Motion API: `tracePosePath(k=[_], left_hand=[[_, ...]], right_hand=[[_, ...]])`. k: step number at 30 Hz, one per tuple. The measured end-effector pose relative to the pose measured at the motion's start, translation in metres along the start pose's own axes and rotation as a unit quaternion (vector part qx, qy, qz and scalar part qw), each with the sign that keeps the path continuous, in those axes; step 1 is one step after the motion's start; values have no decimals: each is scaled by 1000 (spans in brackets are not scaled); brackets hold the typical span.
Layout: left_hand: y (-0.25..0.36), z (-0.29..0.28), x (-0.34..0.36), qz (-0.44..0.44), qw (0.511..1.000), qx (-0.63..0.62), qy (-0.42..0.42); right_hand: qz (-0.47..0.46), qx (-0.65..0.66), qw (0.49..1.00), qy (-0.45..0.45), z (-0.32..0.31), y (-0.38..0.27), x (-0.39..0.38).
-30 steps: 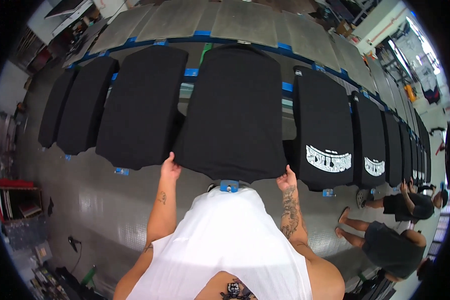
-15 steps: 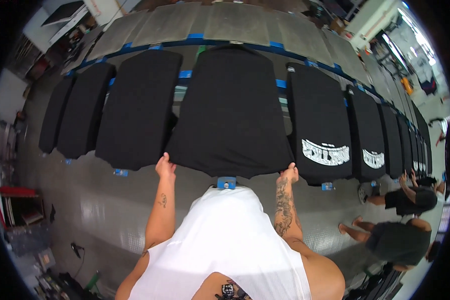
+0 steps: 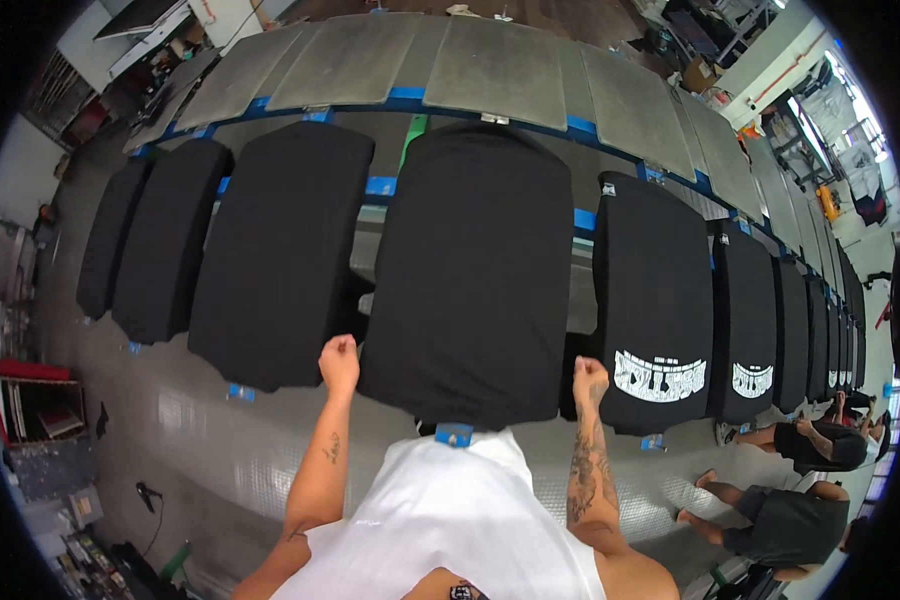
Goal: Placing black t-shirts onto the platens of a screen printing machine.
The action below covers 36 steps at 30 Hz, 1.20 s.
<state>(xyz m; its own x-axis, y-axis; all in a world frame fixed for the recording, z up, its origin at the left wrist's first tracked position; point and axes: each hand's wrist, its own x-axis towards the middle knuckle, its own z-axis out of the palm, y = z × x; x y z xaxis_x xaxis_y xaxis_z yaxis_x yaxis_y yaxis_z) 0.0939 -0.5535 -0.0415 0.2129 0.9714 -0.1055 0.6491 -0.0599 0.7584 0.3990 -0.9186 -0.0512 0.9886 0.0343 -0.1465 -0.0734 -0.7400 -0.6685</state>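
Observation:
A plain black T-shirt lies stretched over a printing board straight in front of me. My left hand is closed on its lower left hem. My right hand is closed on its lower right hem. A blue bracket of the board shows just below the hem, between my forearms. My white shirt fills the bottom of the view.
More black shirts on boards run left and right; the ones on the right carry white prints. A blue rail with grey panels runs behind. Two people crouch at the lower right. A red rack stands at the left.
Both hands have moved slightly toward me along the shirt's lower edge, and the shirt now hangs lower over the front of the board.

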Motion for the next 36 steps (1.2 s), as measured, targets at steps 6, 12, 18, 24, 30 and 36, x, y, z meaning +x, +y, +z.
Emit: tracePosePath(k=[6,12,18,24,30,36], left_hand=[[99,103,225,74,979,-122,-147],[223,204,350,-163,879,-286,-345],[205,213,408,-179,877,-322,-309],[276,166,457,43,948,-303,-86],[257,191,393,-162,907,-10,-389],[219,195,400,-56,941,-196,-270]], right_hand=[[-34,197,970,-136,87,-134,221],[156,360,860,-325,129,-240,353],[18,260,939,-226,146,-246,377],[-84,250,944,-200,131,-256,394],[-16,213,933,-288,126,-235,400],[-54,213,927,-305,138,-247,392]])
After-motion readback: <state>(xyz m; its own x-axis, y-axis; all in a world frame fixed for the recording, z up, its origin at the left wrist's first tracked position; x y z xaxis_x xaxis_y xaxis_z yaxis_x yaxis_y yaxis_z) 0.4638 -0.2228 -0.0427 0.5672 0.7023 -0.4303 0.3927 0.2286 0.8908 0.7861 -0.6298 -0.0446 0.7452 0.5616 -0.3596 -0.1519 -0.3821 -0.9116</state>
